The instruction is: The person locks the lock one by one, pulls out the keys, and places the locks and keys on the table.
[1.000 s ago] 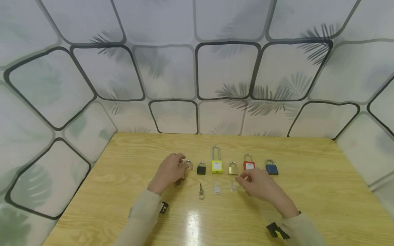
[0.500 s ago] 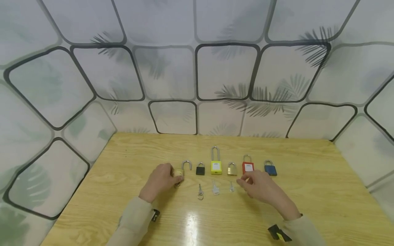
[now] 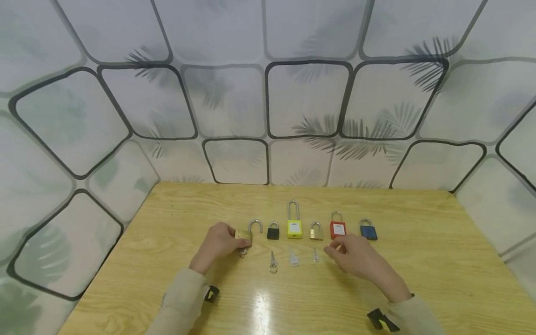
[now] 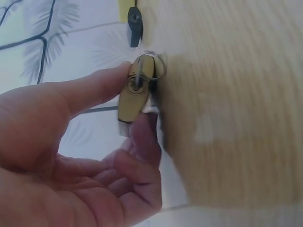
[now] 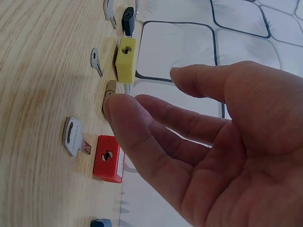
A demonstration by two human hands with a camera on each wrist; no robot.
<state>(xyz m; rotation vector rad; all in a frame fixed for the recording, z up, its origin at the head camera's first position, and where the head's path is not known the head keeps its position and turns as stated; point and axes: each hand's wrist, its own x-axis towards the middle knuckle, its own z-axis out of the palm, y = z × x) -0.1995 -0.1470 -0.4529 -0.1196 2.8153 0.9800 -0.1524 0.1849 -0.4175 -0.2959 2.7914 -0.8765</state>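
My left hand pinches a brass padlock between thumb and fingers at the left end of a row of padlocks. Its shackle is swung open, with one end free. In the left wrist view a key sits in the keyhole of the brass body, and a split ring hangs from it. My right hand hovers in front of the red padlock, its fingers loosely bent and holding nothing. The right wrist view shows a silver key lying before that padlock.
Along the row stand a black padlock, a long-shackled yellow padlock, a second brass padlock and a blue padlock. Loose keys lie in front: a ringed key, a broad key and a small key.
My left hand has drawn back a little to the left and turned, so the brass padlock's face now shows between the fingers. The right hand stays nearly in place.
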